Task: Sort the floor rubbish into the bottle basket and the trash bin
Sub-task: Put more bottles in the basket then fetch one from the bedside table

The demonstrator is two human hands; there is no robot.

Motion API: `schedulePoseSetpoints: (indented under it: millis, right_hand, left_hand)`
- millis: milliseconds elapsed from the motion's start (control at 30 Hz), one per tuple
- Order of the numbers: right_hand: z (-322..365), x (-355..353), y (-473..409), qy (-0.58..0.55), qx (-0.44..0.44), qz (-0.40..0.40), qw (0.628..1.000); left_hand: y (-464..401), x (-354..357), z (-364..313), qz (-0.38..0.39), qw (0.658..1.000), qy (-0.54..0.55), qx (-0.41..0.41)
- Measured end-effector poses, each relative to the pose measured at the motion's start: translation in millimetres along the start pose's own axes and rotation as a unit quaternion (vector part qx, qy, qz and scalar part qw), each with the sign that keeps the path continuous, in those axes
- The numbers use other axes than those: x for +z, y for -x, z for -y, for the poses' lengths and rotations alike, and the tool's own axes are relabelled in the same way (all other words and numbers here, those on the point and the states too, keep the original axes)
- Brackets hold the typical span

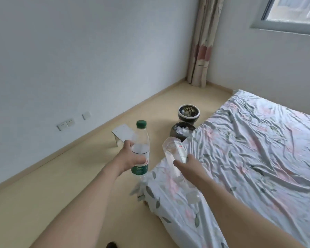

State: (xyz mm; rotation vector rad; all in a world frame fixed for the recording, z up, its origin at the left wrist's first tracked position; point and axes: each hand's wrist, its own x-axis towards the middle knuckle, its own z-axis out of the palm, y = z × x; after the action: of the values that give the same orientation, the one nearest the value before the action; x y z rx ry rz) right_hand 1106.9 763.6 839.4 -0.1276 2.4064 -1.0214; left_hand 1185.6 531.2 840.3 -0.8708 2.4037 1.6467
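Note:
My left hand [131, 156] grips a clear plastic bottle with a green cap and green label [140, 140], held upright above the floor. My right hand [188, 165] holds a second clear bottle with a white and red label [174, 149], tilted with its base pointing away from me. Further off, beside the bed, stands a dark basket with a white rim [188, 113] and, nearer, a dark bin [182, 131] with white crumpled rubbish inside.
A bed with a floral sheet [249, 149] fills the right side, its corner just under my right arm. A small white board [123, 133] lies on the beige floor near the left wall. A curtain [202, 51] hangs in the far corner.

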Motion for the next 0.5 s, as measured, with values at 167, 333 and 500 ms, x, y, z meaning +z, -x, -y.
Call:
schedulePoseSetpoints:
  millis: [167, 333, 500]
  right_hand:
    - [100, 73, -56, -0.048, 0.010, -0.018, 0.999]
    - [176, 105, -107, -0.078, 0.052, -0.030, 0.995]
    - [215, 131, -174, -0.139, 0.132, -0.014, 0.981]
  left_hand:
    - [-72, -123, 17, 0.048, 0.999, 0.016, 0.016]
    - [-144, -211, 14, 0.060, 0.996, 0.051, 0.040]
    - [-228, -246, 7, 0.065, 0.994, 0.075, 0.039]
